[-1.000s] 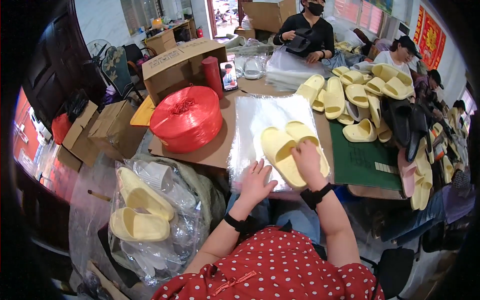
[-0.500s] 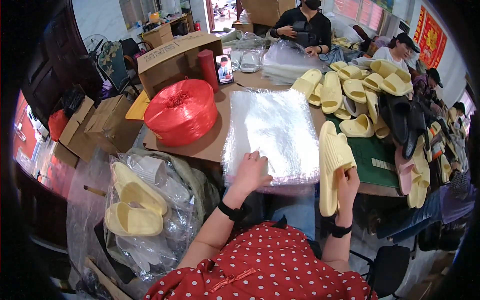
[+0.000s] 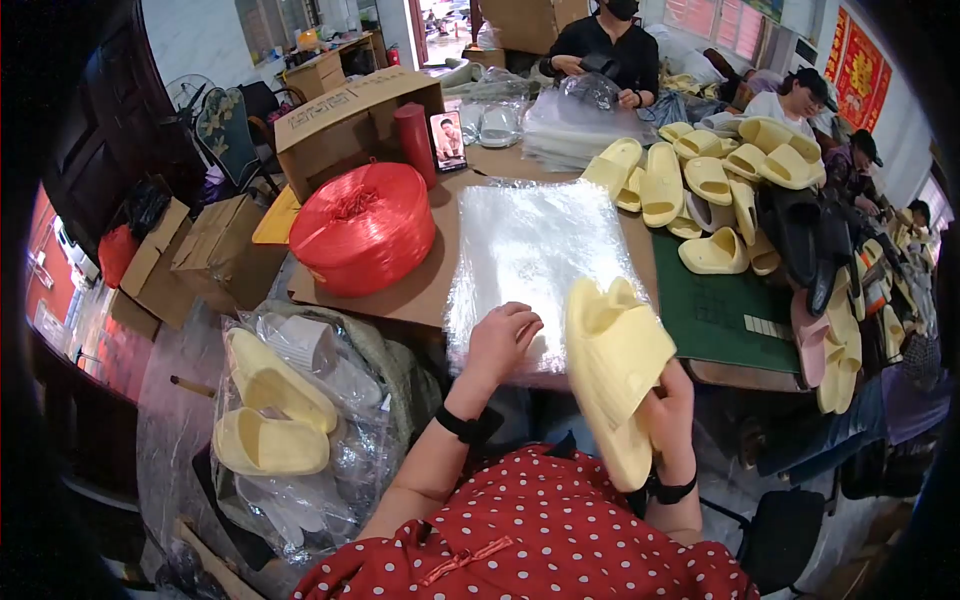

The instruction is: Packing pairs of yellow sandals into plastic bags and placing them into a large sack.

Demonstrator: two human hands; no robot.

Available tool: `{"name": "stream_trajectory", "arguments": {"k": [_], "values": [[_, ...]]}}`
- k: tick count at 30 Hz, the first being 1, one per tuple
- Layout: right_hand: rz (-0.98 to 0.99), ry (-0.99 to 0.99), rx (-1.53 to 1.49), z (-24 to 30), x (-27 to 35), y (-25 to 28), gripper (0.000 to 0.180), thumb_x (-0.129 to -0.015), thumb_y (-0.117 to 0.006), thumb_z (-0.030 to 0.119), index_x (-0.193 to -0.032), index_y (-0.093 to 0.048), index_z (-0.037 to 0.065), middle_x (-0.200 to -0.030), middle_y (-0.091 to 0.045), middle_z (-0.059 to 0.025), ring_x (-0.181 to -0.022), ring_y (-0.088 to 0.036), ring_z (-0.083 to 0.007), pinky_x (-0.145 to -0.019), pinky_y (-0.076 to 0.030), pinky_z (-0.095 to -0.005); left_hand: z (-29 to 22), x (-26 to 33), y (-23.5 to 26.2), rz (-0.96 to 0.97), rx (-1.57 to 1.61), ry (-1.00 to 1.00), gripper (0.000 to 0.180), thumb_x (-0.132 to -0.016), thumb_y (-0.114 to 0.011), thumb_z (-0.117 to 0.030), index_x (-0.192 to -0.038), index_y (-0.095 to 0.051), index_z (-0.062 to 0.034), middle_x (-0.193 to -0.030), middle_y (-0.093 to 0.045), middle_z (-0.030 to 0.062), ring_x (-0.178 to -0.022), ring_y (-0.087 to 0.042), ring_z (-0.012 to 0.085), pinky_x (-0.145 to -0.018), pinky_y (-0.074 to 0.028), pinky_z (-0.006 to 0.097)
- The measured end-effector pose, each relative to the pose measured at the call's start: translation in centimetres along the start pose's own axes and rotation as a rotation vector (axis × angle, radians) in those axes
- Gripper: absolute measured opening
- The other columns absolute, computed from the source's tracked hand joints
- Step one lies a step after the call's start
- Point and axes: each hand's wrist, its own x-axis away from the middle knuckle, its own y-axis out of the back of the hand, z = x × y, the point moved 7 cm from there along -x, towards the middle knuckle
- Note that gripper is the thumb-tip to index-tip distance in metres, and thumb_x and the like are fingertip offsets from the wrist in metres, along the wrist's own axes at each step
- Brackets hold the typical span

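Note:
My right hand (image 3: 672, 410) grips yellow slippers (image 3: 615, 370) by the side, raised over the near right corner of a bag stack. A second slipper seems pressed against the front one, partly hidden behind it. On the stack of clear plastic bags (image 3: 525, 235), my left hand (image 3: 503, 342) rests near the close edge, fingers loosely bent and holding nothing visible. To the right of the bags lies a heap of yellow slippers (image 3: 710, 182), with black slippers (image 3: 797, 235) and a pink one (image 3: 808, 335) along its right side.
A big red roll of plastic twine (image 3: 362, 235) stands left of the bags, before a cardboard box (image 3: 350, 115) and a propped phone (image 3: 448, 140). Lower left, an open sack (image 3: 385, 350) holds bagged slippers (image 3: 275, 445). A green board (image 3: 720, 320) lies at right. A person (image 3: 605, 60) handles bags across the table.
My right hand has brought the yellow slippers leftward and closer to me, turning their strap side up. My left hand has barely moved. Across the table, the person now holds a bag.

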Motion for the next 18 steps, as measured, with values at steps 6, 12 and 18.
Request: {"name": "stream_trajectory", "arguments": {"k": [6,12,18], "values": [[0.458,0.063,0.196,1.8,0.9,-3.8,0.024,-0.083,-0.068,0.008,-0.105,-0.066,0.000,-0.092,-0.061,-0.0092,-0.078,-0.059,-0.0184,-0.064,-0.048,-0.0303,-1.0,-0.8,1.3,-0.003,0.256,0.006,0.017,-0.086,-0.067,-0.021,-0.094,-0.073,-0.0074,-0.087,-0.067,0.0106,-0.082,-0.064,0.0274,-0.072,-0.050,0.035],[0.350,-0.039,0.494,0.5,1.4,-1.9,0.020,-0.080,-0.070,0.013,-0.087,-0.061,-0.003,-0.090,-0.058,-0.0191,-0.080,-0.060,-0.0370,-0.066,-0.047,-0.0399,-0.3,-0.8,1.7,0.024,0.276,0.061,0.017,-0.084,-0.071,-0.019,-0.096,-0.075,-0.0075,-0.078,-0.066,0.0098,-0.066,-0.061,0.0221,-0.063,-0.047,0.032],[0.188,0.130,0.653,0.3,1.0,-1.7,0.019,-0.080,-0.069,0.011,-0.079,-0.056,-0.003,-0.087,-0.055,-0.0200,-0.079,-0.057,-0.0401,-0.067,-0.045,-0.0470,-3.1,-0.6,2.1,0.043,0.283,-0.038,0.014,-0.082,-0.072,-0.014,-0.094,-0.075,-0.0067,-0.077,-0.063,0.0071,-0.069,-0.059,0.0199,-0.064,-0.047,0.031]]}}
